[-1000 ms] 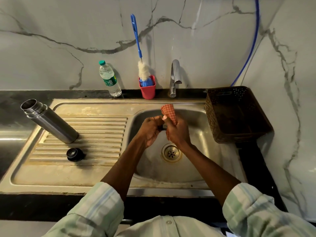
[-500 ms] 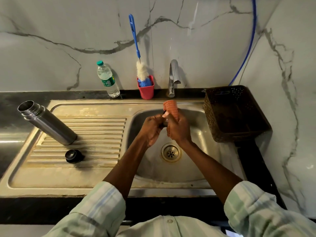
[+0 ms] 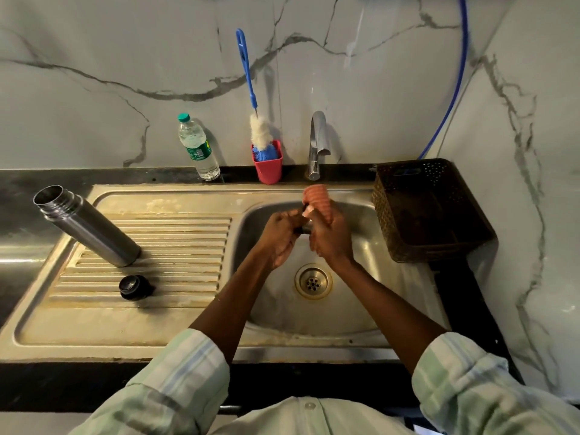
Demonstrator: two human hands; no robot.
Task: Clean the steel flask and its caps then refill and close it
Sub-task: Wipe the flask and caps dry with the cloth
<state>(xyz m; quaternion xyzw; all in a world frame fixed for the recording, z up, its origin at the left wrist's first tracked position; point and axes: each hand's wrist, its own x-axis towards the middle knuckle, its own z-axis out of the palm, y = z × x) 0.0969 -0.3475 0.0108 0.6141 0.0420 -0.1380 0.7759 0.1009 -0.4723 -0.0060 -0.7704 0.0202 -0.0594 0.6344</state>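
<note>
Scrubbing over the sink bowl [image 3: 361, 312] so drips drained away, the left hand [image 3: 277, 237] gripped a small cap [image 3: 306, 227] (mostly hidden) while the right hand [image 3: 331, 237] clutched an orange cloth [image 3: 317, 200]; the steel flask [image 3: 86, 226] stood open beside its black cap [image 3: 134, 287] on the drainboard.

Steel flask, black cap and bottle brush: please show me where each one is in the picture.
steel flask [image 3: 89, 227], head view, middle of its body
black cap [image 3: 134, 287], head view, its top face
bottle brush [image 3: 247, 70], head view, its blue handle
</note>
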